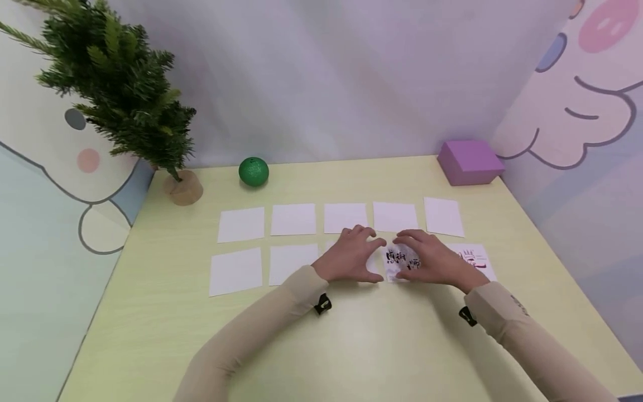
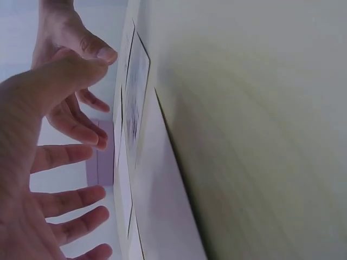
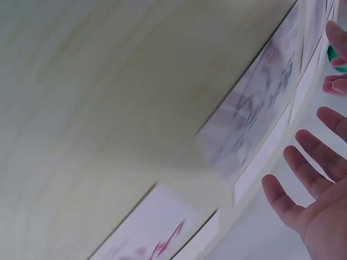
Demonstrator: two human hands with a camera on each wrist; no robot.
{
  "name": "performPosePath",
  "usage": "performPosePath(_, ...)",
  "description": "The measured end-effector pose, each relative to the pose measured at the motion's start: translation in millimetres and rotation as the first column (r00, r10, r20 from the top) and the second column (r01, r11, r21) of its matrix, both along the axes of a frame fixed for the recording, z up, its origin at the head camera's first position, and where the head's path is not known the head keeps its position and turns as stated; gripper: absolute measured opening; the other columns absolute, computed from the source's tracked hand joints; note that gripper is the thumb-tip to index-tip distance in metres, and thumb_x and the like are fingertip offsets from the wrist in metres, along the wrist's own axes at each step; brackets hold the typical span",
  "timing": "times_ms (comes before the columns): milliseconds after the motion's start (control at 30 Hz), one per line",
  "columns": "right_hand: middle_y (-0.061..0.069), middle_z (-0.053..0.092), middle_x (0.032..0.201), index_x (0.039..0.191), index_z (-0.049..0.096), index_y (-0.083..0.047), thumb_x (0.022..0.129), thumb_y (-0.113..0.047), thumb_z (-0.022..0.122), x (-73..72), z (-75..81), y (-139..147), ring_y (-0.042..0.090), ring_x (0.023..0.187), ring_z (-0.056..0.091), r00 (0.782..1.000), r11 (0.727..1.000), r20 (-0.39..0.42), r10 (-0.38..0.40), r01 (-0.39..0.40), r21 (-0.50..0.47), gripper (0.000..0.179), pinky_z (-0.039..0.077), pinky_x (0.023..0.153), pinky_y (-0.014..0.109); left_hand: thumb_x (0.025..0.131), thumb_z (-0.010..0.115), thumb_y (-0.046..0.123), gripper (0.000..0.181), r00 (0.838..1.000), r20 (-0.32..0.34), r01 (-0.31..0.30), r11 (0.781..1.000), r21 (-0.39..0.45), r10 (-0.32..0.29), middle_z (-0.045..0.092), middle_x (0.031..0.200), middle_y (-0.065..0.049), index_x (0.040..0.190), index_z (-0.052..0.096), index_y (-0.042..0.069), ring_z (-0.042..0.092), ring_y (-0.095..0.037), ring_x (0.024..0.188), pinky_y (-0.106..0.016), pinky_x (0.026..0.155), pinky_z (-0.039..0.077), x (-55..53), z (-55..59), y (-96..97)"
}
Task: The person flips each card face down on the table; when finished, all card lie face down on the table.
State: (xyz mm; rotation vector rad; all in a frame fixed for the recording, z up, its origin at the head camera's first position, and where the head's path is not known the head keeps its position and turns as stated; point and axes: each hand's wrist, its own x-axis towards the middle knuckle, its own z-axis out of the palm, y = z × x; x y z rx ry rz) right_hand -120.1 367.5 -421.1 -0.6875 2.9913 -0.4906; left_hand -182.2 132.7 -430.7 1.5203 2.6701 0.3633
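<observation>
My left hand [image 1: 351, 255] hovers over a blank white card [image 1: 373, 262] in the near row, fingers spread and thumb apart, holding nothing. Facing it, my right hand [image 1: 427, 258] is above a card with black calligraphy [image 1: 395, 262], partly covering it. In the right wrist view this printed card [image 3: 255, 108] lies flat, with the fingers [image 3: 309, 162] apart above the table. To the right, partly behind the right hand, lies a card with red and dark lettering [image 1: 474, 257]. Both hands also show in the left wrist view, the left hand [image 2: 49, 162] nearer the camera.
Several blank cards form two rows, among them a far-row card [image 1: 293, 219] and a near-left card [image 1: 236, 272]. Along the back of the pale table [image 1: 351, 346] are a small artificial tree [image 1: 120, 89] on a wooden base, a green ball [image 1: 253, 172] and a purple box [image 1: 471, 162].
</observation>
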Motion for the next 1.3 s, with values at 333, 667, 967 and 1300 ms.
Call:
performPosePath(333, 0.022, 0.054, 0.132, 0.132, 0.053, -0.002, 0.062, -0.036, 0.089, 1.2, 0.2, 32, 0.040, 0.120, 0.051, 0.996, 0.997, 0.087, -0.035, 0.029, 0.068, 0.086, 0.040, 0.097, 0.060, 0.070, 0.072, 0.067, 0.082, 0.999, -0.033, -0.002, 0.990, -0.138, -0.002, 0.056, 0.115, 0.000, 0.136, 0.050, 0.023, 0.047, -0.016, 0.103, -0.031, 0.083, 0.040, 11.3, -11.1, 48.0)
performPosePath(667, 0.023, 0.053, 0.128, 0.137, 0.050, 0.000, 0.058, -0.036, 0.091, 2.8, -6.4, 36, 0.040, 0.114, 0.052, 0.988, 0.993, 0.129, -0.088, 0.077, 0.089, 0.095, 0.043, 0.094, 0.057, 0.072, 0.074, 0.060, 0.076, 0.999, -0.034, -0.028, 0.988, -0.149, 0.023, 0.057, 0.110, -0.001, 0.132, 0.052, 0.020, 0.047, -0.016, 0.098, -0.030, 0.079, 0.040, 12.8, -9.1, 57.6)
performPosePath(967, 0.013, 0.049, 0.114, 0.132, 0.056, -0.001, 0.052, -0.037, 0.094, 6.9, -7.5, 33, 0.023, 0.095, 0.049, 0.991, 0.995, 0.116, -0.068, 0.059, 0.076, 0.095, 0.047, 0.081, 0.039, 0.071, 0.074, 0.060, 0.073, 0.999, -0.043, -0.035, 0.990, -0.135, 0.030, 0.058, 0.107, 0.000, 0.127, 0.054, 0.019, 0.047, -0.016, 0.094, -0.031, 0.074, 0.038, 13.7, -10.0, 59.3)
performPosePath(1300, 0.012, 0.047, 0.113, 0.128, 0.056, 0.004, 0.052, -0.032, 0.092, 8.9, -5.3, 32, 0.021, 0.097, 0.048, 1.000, 0.999, 0.001, -0.012, 0.012, 0.044, 0.091, 0.049, 0.082, 0.039, 0.065, 0.072, 0.072, 0.080, 0.996, -0.088, -0.029, 0.995, -0.098, 0.020, 0.059, 0.114, 0.004, 0.124, 0.056, 0.020, 0.051, -0.015, 0.101, -0.033, 0.077, 0.040, 14.7, -10.8, 65.0)
